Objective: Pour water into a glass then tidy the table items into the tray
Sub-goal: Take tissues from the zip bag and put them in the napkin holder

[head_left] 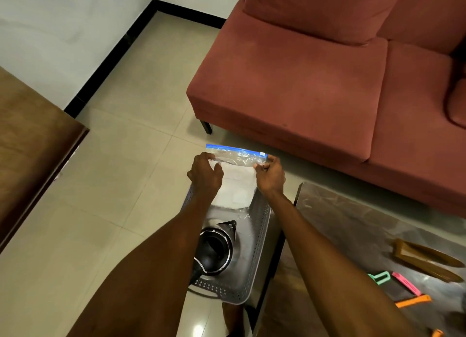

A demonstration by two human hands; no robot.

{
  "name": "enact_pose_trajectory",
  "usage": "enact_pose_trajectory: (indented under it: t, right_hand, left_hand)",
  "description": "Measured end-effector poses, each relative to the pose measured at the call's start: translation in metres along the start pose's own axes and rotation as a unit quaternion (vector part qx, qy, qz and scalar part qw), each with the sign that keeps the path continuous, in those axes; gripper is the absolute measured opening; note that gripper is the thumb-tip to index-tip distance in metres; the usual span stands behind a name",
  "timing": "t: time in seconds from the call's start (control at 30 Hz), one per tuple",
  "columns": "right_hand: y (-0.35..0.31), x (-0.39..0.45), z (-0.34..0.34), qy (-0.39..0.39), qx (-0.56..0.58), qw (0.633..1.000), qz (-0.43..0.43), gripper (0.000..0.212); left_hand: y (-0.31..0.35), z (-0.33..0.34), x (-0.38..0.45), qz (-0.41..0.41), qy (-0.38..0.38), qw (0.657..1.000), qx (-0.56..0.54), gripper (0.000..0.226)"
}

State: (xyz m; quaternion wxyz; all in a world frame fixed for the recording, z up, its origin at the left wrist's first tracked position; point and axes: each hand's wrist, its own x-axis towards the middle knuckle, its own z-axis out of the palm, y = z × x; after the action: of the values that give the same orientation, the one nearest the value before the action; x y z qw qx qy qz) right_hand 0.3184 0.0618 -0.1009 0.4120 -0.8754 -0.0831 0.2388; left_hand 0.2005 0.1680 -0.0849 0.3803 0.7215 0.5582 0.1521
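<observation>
A clear zip bag (237,177) with a blue seal strip and white contents stands upright at the far end of a grey perforated tray (257,256). My left hand (205,175) pinches the bag's top left corner and my right hand (269,174) pinches its top right corner. A black kettle (216,248) with its lid open lies in the tray nearer to me, partly hidden by my left forearm. The tray sits on the floor beside the table's left edge. No glass is in view.
A glossy dark table (353,230) at the right holds a brown wooden piece (426,258) and green (379,277), pink (406,283) and orange (413,301) clips. A red sofa (315,89) stands beyond. A brown wooden cabinet (32,145) is at the left on beige tiles.
</observation>
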Motion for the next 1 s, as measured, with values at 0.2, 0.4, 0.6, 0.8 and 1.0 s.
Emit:
enact_pose_trajectory:
  t: [0.2,0.4,0.6,0.8,1.0]
  right_hand:
    - [-0.048,-0.026,-0.075,0.018,0.141,0.987,-0.070,0.026]
    - [-0.102,-0.062,-0.209,0.058,0.227,0.962,-0.140,0.027]
    - [-0.146,-0.113,-0.382,0.108,0.289,0.925,-0.224,0.019]
    - [-0.160,-0.184,-0.548,0.181,0.285,0.882,-0.329,0.016]
    - [-0.157,-0.237,-0.680,0.247,0.300,0.844,-0.370,0.014]
  left_hand:
    - [0.062,-0.030,-0.032,0.038,0.041,0.997,-0.058,0.011]
    - [0.182,-0.055,-0.087,0.112,0.050,0.986,-0.116,0.016]
    - [0.320,-0.075,-0.184,0.177,0.047,0.965,-0.188,0.023]
    - [0.437,-0.101,-0.308,0.284,0.083,0.928,-0.228,0.023]
    - [0.538,-0.111,-0.430,0.421,0.172,0.859,-0.234,0.035]
